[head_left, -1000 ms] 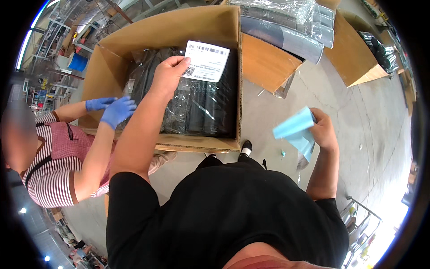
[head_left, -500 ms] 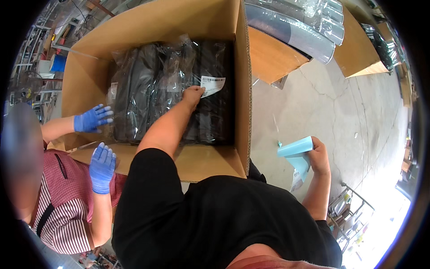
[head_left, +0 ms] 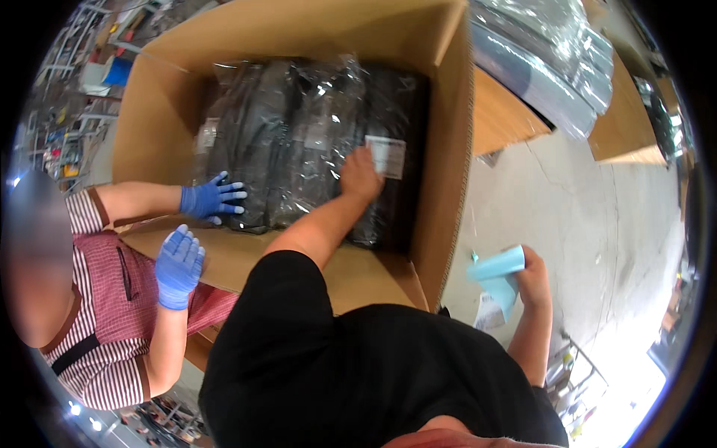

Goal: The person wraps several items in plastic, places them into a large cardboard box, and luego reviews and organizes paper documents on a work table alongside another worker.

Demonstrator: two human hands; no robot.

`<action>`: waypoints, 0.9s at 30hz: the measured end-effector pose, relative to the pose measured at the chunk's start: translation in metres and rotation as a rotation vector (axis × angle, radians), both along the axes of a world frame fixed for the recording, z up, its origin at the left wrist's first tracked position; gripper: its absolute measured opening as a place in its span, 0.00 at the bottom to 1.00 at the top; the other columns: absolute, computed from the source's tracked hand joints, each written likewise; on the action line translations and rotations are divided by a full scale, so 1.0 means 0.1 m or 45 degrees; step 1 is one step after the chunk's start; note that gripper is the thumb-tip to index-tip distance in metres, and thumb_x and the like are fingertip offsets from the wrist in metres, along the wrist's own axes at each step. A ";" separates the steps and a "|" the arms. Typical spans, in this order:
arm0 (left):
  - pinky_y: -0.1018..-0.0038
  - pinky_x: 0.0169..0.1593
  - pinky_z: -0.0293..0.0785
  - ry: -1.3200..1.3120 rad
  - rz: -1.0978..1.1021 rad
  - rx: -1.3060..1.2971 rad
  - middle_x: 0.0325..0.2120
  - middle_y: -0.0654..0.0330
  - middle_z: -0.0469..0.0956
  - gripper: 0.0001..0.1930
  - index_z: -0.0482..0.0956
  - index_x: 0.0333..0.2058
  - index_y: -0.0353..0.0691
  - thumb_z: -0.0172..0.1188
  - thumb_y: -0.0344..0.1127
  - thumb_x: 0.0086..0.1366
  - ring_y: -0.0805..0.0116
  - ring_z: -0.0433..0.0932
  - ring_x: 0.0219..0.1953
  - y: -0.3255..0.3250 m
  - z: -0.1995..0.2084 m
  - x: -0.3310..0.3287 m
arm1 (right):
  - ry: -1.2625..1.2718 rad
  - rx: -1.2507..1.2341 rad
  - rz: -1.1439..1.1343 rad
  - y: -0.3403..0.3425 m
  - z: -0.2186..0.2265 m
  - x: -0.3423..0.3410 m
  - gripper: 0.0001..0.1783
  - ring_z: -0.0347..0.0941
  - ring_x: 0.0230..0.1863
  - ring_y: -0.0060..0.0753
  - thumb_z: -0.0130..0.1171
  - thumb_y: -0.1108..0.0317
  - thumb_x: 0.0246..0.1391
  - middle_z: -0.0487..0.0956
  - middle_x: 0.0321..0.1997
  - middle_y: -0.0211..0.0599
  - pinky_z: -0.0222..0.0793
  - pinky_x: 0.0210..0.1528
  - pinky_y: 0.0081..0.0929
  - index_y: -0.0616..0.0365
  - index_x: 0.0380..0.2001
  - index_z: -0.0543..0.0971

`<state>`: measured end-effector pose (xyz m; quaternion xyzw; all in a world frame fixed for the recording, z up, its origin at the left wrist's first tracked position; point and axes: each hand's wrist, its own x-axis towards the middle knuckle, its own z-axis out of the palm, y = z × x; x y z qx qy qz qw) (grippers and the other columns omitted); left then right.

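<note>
My left hand (head_left: 361,175) reaches into a large cardboard box (head_left: 448,164). Its curled fingers are at the left edge of a white label (head_left: 387,157), which lies against the rightmost dark package (head_left: 396,101). My right hand (head_left: 532,278), off to the right of the box, grips a light blue roll of label backing (head_left: 499,266). From that backing a printed white label (head_left: 490,312) hangs down. Beside my left hand are several dark packages in clear plastic (head_left: 261,142), standing in a row; one at the left bears a white label (head_left: 209,132).
A co-worker stands at the left; one blue-gloved hand (head_left: 213,198) rests at the packages, the other glove (head_left: 179,267) is raised by the box's near edge. Plastic-wrapped rolls (head_left: 530,75) lie on a carton at the upper right. Cracked concrete floor (head_left: 575,224) stretches right.
The label under my left hand now lies flatter on the package. The co-worker's one gloved hand has moved right onto the packages. The whole view has shifted, placing the box further right.
</note>
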<state>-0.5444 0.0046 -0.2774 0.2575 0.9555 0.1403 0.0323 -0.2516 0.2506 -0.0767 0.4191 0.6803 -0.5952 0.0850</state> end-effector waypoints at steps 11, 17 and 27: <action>0.55 0.72 0.45 -0.100 -0.589 -0.072 0.71 0.56 0.52 0.38 0.60 0.67 0.40 0.54 0.56 0.64 0.53 0.45 0.73 0.09 -0.45 -0.01 | -0.051 -0.157 -0.131 -0.15 -0.01 0.20 0.09 0.74 0.35 0.21 0.57 0.78 0.50 0.81 0.33 0.30 0.69 0.39 0.21 0.62 0.36 0.80; 0.56 0.73 0.42 -0.312 -0.469 0.021 0.71 0.53 0.51 0.41 0.58 0.68 0.40 0.55 0.58 0.63 0.52 0.44 0.73 0.01 -0.54 -0.05 | 0.033 -0.104 -0.078 -0.27 -0.19 0.34 0.10 0.75 0.36 0.22 0.60 0.70 0.54 0.80 0.35 0.30 0.71 0.40 0.21 0.61 0.39 0.79; 0.64 0.51 0.76 -0.971 -0.535 -0.069 0.49 0.46 0.80 0.28 0.76 0.55 0.34 0.61 0.49 0.62 0.57 0.80 0.47 0.13 1.21 -0.40 | 0.613 0.236 -0.776 -0.03 0.63 -0.28 0.18 0.74 0.46 0.31 0.51 0.68 0.59 0.78 0.46 0.39 0.71 0.47 0.28 0.68 0.49 0.76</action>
